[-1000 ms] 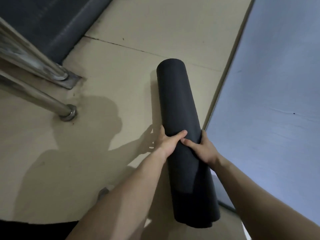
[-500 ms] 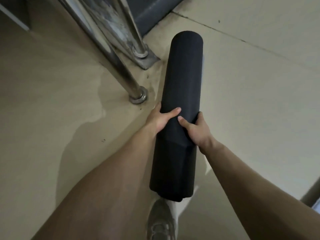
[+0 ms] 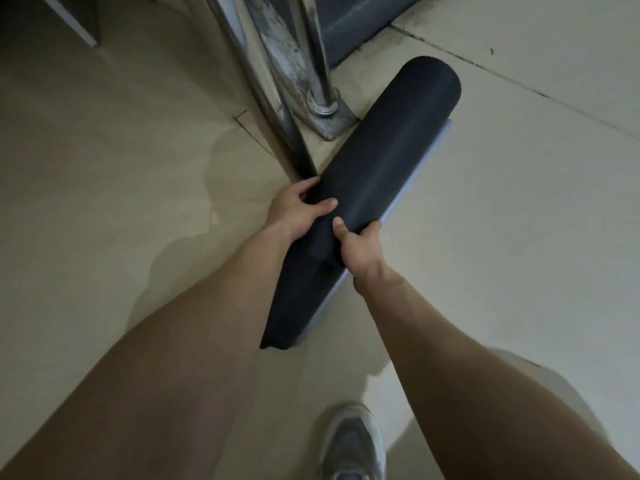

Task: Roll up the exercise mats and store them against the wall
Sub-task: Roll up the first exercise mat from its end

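A rolled-up black exercise mat (image 3: 381,174) is held off the beige floor, slanting from lower left to upper right. Its loose outer edge shows a blue-grey underside along the right side. My left hand (image 3: 294,211) grips the roll from the left, thumb on top. My right hand (image 3: 358,247) grips it from the right just below, thumb on top too. Both hands hold near the roll's middle.
Steel pipe legs on a bolted metal base plate (image 3: 327,114) stand just left of the mat's far end. A dark grey wall base (image 3: 349,26) runs behind them. A grey sneaker (image 3: 353,445) is at the bottom. Beige floor tiles (image 3: 519,220) spread to the right.
The view swung left, away from the flat blue mat that was on the right. The rolled mat came close to the steel legs and now tilts to the upper right. Both hands kept their grip.
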`<action>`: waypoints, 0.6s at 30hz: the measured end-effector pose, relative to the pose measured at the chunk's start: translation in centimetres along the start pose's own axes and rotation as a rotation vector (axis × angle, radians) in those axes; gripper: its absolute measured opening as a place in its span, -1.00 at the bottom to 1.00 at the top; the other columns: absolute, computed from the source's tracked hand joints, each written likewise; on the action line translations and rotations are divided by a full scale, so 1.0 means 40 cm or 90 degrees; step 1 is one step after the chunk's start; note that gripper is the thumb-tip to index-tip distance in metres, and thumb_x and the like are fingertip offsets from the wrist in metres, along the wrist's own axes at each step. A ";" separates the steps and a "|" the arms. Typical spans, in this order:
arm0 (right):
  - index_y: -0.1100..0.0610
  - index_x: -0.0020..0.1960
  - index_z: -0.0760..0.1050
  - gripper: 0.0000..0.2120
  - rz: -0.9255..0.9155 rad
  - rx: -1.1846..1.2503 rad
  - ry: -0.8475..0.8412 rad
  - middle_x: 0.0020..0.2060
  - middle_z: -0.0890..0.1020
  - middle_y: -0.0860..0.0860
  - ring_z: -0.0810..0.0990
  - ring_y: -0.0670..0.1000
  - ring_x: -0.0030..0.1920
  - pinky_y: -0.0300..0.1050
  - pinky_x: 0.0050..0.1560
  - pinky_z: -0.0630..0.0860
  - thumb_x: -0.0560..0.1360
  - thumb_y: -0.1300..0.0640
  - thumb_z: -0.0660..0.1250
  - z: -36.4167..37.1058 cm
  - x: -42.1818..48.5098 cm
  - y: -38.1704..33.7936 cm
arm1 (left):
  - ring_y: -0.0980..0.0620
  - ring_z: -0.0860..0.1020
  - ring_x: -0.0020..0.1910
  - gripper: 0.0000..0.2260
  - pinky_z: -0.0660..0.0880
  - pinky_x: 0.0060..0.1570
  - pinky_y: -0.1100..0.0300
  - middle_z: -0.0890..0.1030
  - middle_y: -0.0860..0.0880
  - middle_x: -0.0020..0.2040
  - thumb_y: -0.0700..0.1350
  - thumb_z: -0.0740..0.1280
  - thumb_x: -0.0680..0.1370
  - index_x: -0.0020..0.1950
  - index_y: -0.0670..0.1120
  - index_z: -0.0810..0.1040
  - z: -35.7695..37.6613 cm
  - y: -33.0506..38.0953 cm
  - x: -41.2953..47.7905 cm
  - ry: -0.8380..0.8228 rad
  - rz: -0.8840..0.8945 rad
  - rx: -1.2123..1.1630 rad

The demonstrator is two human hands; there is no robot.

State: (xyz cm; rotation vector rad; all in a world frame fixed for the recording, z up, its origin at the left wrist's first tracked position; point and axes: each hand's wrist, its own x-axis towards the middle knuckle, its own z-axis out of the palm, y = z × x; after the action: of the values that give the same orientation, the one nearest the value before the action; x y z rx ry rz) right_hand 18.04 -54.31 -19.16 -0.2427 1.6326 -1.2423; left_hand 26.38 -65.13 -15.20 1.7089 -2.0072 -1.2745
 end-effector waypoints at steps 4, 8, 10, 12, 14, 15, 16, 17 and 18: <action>0.13 0.62 0.04 -0.32 0.008 -0.116 -0.016 0.47 0.45 0.12 0.51 0.22 0.37 0.19 0.41 0.46 0.65 -0.07 0.28 0.037 -0.003 0.001 | 0.00 0.53 0.37 -0.51 0.42 0.36 0.17 0.58 -0.01 0.39 0.02 0.49 0.54 0.46 0.03 0.53 -0.038 -0.013 -0.012 0.040 0.005 0.107; 0.17 0.53 0.28 -0.49 0.003 -0.263 0.015 0.43 0.49 0.20 0.50 0.27 0.38 0.08 0.38 0.44 0.67 -0.04 0.23 -0.049 -0.038 -0.038 | -0.07 0.50 0.38 -0.46 0.44 0.35 0.08 0.53 -0.04 0.43 0.02 0.47 0.54 0.51 0.02 0.46 -0.015 0.042 -0.083 0.038 0.034 0.250; 0.20 0.59 0.23 -0.42 -0.009 -0.329 0.043 0.49 0.44 0.22 0.43 0.26 0.46 0.03 0.42 0.35 0.67 -0.06 0.21 -0.135 -0.081 -0.047 | -0.08 0.49 0.38 -0.46 0.44 0.33 0.03 0.49 -0.04 0.44 0.02 0.46 0.55 0.51 0.02 0.43 0.020 0.081 -0.158 0.039 0.069 0.307; 0.18 0.59 0.25 -0.41 -0.009 -0.369 0.060 0.48 0.46 0.20 0.45 0.23 0.45 0.01 0.41 0.36 0.65 -0.06 0.22 -0.240 -0.143 -0.040 | -0.08 0.48 0.38 -0.47 0.46 0.31 0.01 0.47 -0.03 0.44 0.03 0.44 0.57 0.52 0.01 0.42 0.069 0.117 -0.247 0.009 0.099 0.319; 0.19 0.56 0.30 -0.44 0.013 -0.389 0.083 0.45 0.49 0.19 0.47 0.21 0.43 -0.01 0.37 0.38 0.64 -0.05 0.23 -0.369 -0.219 -0.019 | -0.08 0.47 0.39 -0.50 0.47 0.32 -0.01 0.47 -0.01 0.44 0.04 0.43 0.57 0.50 0.03 0.44 0.135 0.156 -0.339 -0.060 0.114 0.333; 0.19 0.55 0.32 -0.45 0.027 -0.397 0.099 0.43 0.51 0.19 0.47 0.21 0.42 -0.01 0.36 0.39 0.63 -0.04 0.24 -0.441 -0.263 -0.006 | -0.08 0.46 0.39 -0.52 0.45 0.33 0.02 0.48 0.00 0.43 0.05 0.42 0.56 0.48 0.05 0.46 0.173 0.176 -0.384 -0.097 0.127 0.346; 0.20 0.54 0.34 -0.46 0.044 -0.405 0.118 0.41 0.53 0.20 0.48 0.20 0.41 -0.02 0.34 0.39 0.63 -0.03 0.24 -0.517 -0.310 0.012 | -0.07 0.46 0.40 -0.53 0.44 0.33 0.05 0.48 0.00 0.42 0.05 0.41 0.56 0.46 0.05 0.48 0.215 0.197 -0.433 -0.132 0.143 0.363; 0.21 0.52 0.36 -0.47 0.058 -0.413 0.142 0.38 0.55 0.21 0.49 0.21 0.39 -0.02 0.32 0.40 0.63 -0.02 0.24 -0.595 -0.359 0.033 | -0.06 0.46 0.39 -0.55 0.42 0.32 0.08 0.48 0.00 0.40 0.06 0.40 0.55 0.44 0.06 0.49 0.262 0.218 -0.483 -0.166 0.161 0.379; 0.22 0.51 0.37 -0.47 0.073 -0.417 0.170 0.35 0.57 0.22 0.50 0.22 0.37 -0.03 0.29 0.41 0.62 -0.01 0.25 -0.672 -0.411 0.055 | -0.05 0.46 0.38 -0.56 0.42 0.30 0.10 0.49 0.01 0.39 0.06 0.40 0.55 0.42 0.07 0.50 0.311 0.239 -0.534 -0.200 0.181 0.394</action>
State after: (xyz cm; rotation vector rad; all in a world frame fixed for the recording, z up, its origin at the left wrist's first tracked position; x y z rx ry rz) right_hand 4.90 -26.33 -12.78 -0.3894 2.2222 -0.6370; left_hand 18.16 -40.92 -8.24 1.4014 -2.9389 -0.9229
